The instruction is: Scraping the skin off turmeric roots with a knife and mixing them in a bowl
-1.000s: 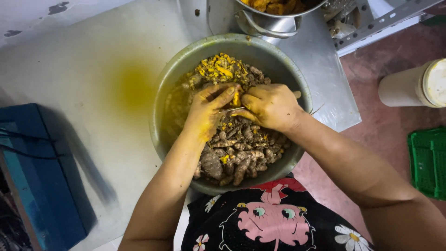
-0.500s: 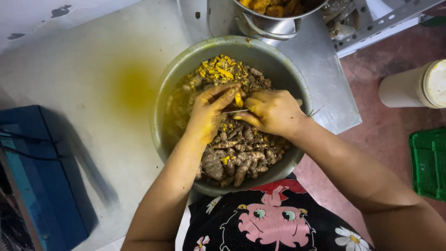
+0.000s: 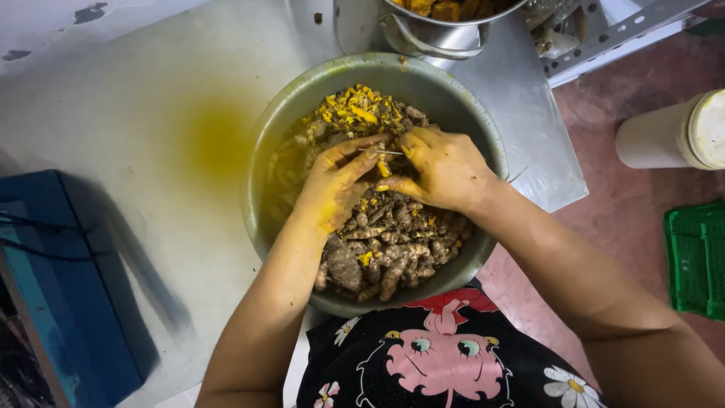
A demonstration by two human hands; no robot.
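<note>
bare forearms, no sleeves, left hand (image 3: 336, 189) and right hand (image 3: 445, 170) both yellow-stained on fingers, black top with pink-and-red cartoon print, white daisy flowers at the hem

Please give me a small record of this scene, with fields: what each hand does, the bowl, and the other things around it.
left hand: stained yellow, over the bowl, fingers on a root piece
right hand: stained yellow, grip on a thin blade, cutting at the root piece
bowl: large, round, metal; brown turmeric roots near side, yellow cut bits far side
steel pot: behind the bowl, holds orange pieces
surface: pale, with a yellow stain
blue box: at left
green crate: at right
</note>
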